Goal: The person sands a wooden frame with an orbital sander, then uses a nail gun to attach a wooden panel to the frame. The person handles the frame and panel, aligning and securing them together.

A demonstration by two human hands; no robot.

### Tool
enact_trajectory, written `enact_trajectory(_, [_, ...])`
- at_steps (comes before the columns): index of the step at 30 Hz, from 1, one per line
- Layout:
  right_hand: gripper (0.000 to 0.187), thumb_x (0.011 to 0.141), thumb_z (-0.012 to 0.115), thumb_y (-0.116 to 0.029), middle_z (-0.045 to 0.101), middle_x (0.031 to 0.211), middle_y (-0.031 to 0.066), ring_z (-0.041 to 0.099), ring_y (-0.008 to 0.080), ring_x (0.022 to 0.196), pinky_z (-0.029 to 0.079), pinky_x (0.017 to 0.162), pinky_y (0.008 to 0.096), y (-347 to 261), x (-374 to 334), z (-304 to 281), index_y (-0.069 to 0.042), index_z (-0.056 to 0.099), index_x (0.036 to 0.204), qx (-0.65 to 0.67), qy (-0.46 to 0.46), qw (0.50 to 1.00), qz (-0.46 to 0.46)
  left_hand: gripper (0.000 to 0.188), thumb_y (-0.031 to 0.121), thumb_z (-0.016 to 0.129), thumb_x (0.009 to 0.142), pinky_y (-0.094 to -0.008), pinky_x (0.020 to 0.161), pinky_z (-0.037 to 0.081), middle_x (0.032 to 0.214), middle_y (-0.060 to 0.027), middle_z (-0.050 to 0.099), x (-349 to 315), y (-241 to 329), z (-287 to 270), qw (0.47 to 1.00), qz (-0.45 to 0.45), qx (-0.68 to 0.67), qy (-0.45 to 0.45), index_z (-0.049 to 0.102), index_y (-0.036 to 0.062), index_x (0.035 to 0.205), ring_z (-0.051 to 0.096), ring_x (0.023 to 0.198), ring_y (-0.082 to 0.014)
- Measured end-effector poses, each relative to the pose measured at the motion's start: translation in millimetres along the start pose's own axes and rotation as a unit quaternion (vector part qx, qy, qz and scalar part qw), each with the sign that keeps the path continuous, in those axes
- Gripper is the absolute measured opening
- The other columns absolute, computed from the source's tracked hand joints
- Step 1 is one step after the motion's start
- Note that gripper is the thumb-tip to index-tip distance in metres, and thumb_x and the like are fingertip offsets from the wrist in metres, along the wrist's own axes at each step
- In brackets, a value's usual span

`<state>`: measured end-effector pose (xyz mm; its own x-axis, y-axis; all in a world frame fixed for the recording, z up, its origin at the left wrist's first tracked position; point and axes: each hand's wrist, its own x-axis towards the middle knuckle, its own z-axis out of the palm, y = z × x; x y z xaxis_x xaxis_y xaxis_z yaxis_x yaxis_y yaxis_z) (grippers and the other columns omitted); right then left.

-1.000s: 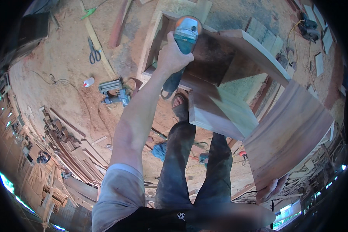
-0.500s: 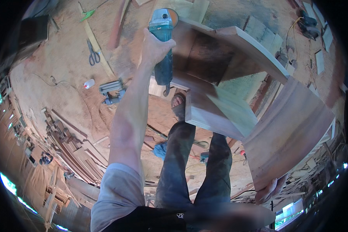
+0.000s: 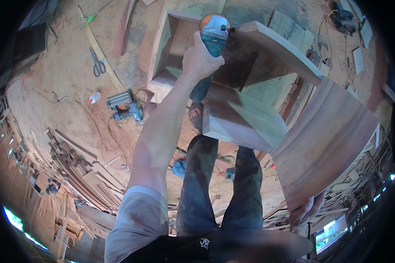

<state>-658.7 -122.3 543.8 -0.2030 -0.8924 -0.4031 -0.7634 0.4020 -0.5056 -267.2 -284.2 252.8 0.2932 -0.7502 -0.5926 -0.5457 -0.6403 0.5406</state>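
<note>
And the left hand (image 3: pixel 202 61) is gripping a grinder (image 3: pixel 215 39) over the open wooden box (image 3: pixel 183 35); disc contact, can't tell! The right hand (image 3: pixel 305 211) is clasping a broad board's (image 3: pixel 327 136) lower edge. Tool-handling is seemingly underway, steady control being called for. White marking (image 3: pixel 205 243) is showing on dark clothing (image 3: pixel 175 250); no brand is reading clearly.

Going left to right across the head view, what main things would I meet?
Scissors, nail gun, left hand gripping an angle grinder, wooden panel with the right hand at its lower edge.
</note>
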Motion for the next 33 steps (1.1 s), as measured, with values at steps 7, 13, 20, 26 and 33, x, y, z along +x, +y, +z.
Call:
enact_trajectory(7, [0.074, 0.107, 0.042, -0.044, 0.036, 0.16, 0.0242, 0.041, 0.0343, 0.144, 0.032, 0.119, 0.0462, -1, -2, 5, 0.006, 0.028, 0.161, 0.017, -0.003, 1.0, 0.007, 0.105, 0.032, 0.078, 0.071, -0.0521, 0.099, 0.054, 0.126, -0.0322, 0.065, -14, -2, 5, 1.0, 0.005, 0.009, -0.016, 0.024, 0.0006, 0.156, 0.067, 0.115, -0.0478])
enact_trajectory(13, [0.073, 0.107, 0.041, -0.043, 0.038, 0.159, 0.0244, 0.042, 0.035, 0.142, 0.033, 0.117, 0.0462, 2, 0, 1, 0.006, 0.031, 0.16, -0.018, -0.017, 1.0, -0.01, 0.101, 0.034, 0.077, 0.072, -0.0538, 0.097, 0.054, 0.117, -0.0313, 0.069, -13, -9, 3, 0.998, 0.005, 0.055, -0.021, 0.026, 0.0032, 0.154, 0.069, 0.108, -0.0484])
enact_trajectory(20, [0.071, 0.108, 0.041, -0.041, 0.042, 0.156, 0.025, 0.045, 0.0351, 0.14, 0.036, 0.116, 0.0452, 6, 1, 3, 0.008, 0.032, 0.159, -0.031, 0.005, 0.998, -0.048, 0.099, 0.034, 0.077, 0.072, -0.0528, 0.091, 0.057, 0.111, -0.0293, 0.071, 6, -41, -26, 0.998, 0.001, 0.032, 0.056, 0.026, 0.0031, 0.151, 0.071, 0.103, -0.0462])
enact_trajectory(26, [0.068, 0.108, 0.038, -0.036, 0.04, 0.159, 0.0259, 0.043, 0.0356, 0.143, 0.034, 0.117, 0.0443, 0, 5, 4, 0.01, 0.032, 0.158, -0.045, 0.012, 0.998, -0.048, 0.095, 0.035, 0.081, 0.069, -0.05, 0.092, 0.056, 0.116, -0.0298, 0.069, 26, -71, -56, 0.99, 0.013, -0.053, 0.131, 0.032, -0.0006, 0.142, 0.07, 0.107, -0.0439])
enact_trajectory(33, [0.07, 0.108, 0.038, -0.038, 0.039, 0.159, 0.0269, 0.043, 0.0366, 0.143, 0.034, 0.118, 0.0452, 0, 6, 4, 0.009, 0.03, 0.159, -0.042, 0.02, 0.999, -0.014, 0.094, 0.036, 0.086, 0.064, -0.0457, 0.094, 0.054, 0.116, -0.0269, 0.067, 43, -106, -68, 0.969, -0.077, -0.099, 0.214, 0.038, -0.0046, 0.134, 0.069, 0.109, -0.0387])
